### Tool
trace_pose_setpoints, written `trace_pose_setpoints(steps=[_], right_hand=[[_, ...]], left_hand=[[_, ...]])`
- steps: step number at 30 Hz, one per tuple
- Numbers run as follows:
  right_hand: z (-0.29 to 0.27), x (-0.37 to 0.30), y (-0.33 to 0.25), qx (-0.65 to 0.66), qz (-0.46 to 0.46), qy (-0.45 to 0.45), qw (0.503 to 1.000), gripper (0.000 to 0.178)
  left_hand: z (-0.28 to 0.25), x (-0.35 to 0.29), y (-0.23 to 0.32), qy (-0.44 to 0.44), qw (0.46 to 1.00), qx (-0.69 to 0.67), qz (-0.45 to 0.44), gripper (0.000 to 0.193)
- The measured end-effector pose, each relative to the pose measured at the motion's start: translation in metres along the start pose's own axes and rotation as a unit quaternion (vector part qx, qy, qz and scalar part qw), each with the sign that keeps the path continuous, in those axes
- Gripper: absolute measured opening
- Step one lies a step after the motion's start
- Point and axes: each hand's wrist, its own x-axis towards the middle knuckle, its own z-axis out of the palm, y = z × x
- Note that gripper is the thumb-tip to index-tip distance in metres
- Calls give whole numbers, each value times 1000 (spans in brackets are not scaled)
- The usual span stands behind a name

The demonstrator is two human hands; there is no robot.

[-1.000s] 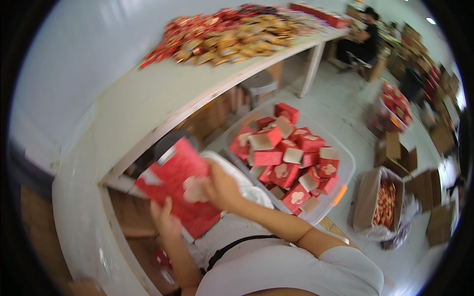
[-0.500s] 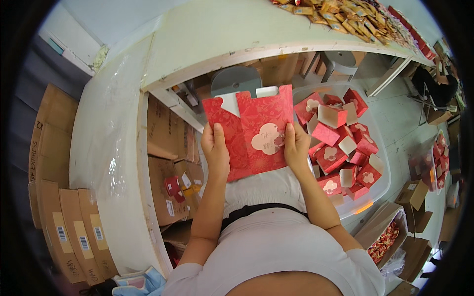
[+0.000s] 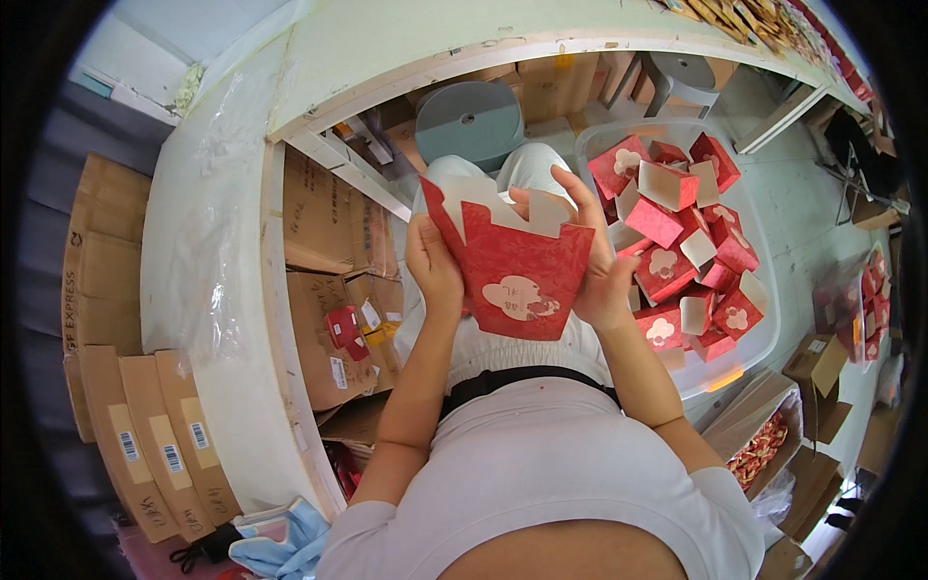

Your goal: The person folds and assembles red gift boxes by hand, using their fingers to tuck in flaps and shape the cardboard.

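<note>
Between my hands is a red patterned gift box, partly opened out, with its pale inner flaps standing up at the top and a cream flower-shaped label on the front. My left hand grips its left side, thumb toward me, other fingers hidden behind. My right hand holds the right side, palm against the edge, fingers reaching up by the top flaps and thumb sticking out to the right. To the right, a clear plastic tub contains several similar red boxes, many with open ends.
A grey-green stool stands past my knees, under a white table. Packets lie on its far right. Cardboard cartons are stacked under the table and at far left. A carton of small red-gold packets stands at lower right.
The flat red box has been squeezed open into a three-dimensional shape and lowered slightly. My right hand has shifted from a thumb pinch to fingers raised along the box's side. The view has tilted.
</note>
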Motion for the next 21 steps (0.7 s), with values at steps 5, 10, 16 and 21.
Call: trace_pose_setpoints(steps=[5, 10, 16, 21], right_hand=[[-5, 0, 18, -155, -54, -2, 986, 63], [-2, -1, 23, -173, -12, 53, 983, 53], [-4, -3, 27, -119, 35, 114, 986, 47], [-8, -4, 38, -112, 27, 121, 986, 33]], left_hand=[[-6, -9, -2, -28, 992, -115, -48, 43], [-4, -17, 21, -98, 939, -310, -110, 49], [-12, -19, 33, -116, 954, -203, -187, 49], [-6, -26, 38, -72, 977, -174, -95, 39]])
